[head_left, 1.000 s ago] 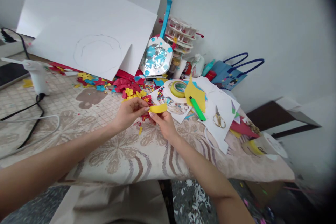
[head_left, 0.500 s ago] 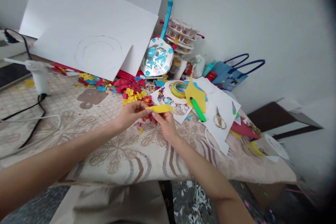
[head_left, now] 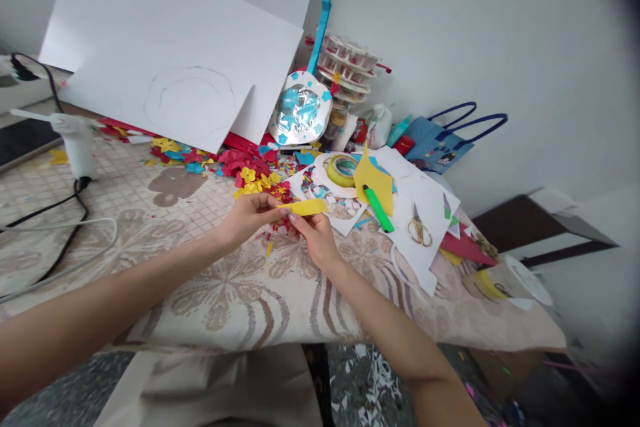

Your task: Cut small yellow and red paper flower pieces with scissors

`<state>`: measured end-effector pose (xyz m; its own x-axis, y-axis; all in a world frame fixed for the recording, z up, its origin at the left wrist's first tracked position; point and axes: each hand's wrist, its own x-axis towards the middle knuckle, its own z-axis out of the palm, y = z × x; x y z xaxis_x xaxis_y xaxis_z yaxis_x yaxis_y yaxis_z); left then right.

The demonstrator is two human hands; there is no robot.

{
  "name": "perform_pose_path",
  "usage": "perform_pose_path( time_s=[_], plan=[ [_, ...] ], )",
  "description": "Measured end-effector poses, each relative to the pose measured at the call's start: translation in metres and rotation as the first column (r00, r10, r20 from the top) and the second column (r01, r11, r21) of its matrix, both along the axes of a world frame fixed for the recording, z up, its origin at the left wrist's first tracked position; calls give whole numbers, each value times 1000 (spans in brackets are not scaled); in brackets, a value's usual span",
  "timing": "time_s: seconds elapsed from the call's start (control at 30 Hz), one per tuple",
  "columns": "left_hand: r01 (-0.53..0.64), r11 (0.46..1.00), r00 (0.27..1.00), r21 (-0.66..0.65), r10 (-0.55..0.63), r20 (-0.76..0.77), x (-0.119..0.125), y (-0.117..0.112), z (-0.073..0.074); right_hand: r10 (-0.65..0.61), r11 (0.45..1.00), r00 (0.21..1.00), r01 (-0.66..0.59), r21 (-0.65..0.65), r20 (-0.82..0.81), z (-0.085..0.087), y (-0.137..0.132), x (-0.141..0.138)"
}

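Nearer to us than the roll of tape (head_left: 336, 177) and slightly to its left, we hold a yellow strip (head_left: 306, 207) that points rightward from our fingertips. Our left hand (head_left: 250, 216) pinches its left end; our right hand (head_left: 315, 236) grips it just beside, thumb against the strip and fingers curled beneath. Whether the two hands touch, we cannot tell. Left of the tape we see yellow flowers (head_left: 249, 175) among red pieces (head_left: 243, 161), and well to its left a white glue gun (head_left: 76, 147). Just right of the tape lies yellow paper (head_left: 377, 187) with a green tool (head_left: 379, 209) against it; farther right, and nearer us, rest gold-handled scissors (head_left: 418, 228).
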<state>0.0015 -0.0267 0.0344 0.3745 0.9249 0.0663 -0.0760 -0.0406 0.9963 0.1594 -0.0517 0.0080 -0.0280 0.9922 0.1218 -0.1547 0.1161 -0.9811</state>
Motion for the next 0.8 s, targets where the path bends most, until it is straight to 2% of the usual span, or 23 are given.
perform_pose_path(
  time_s=[0.37, 0.8],
  plan=[
    [-15, 999, 1000, -36, 15, -6, -1, -1, 6, 4, 1000, 1000, -4, 1, 0, 0, -1, 0],
    [18, 1000, 999, -25, -17, 28, -1, 2, 0, 1, 1000, 1000, -1, 9, 24, 0, -2, -1]
  ],
)
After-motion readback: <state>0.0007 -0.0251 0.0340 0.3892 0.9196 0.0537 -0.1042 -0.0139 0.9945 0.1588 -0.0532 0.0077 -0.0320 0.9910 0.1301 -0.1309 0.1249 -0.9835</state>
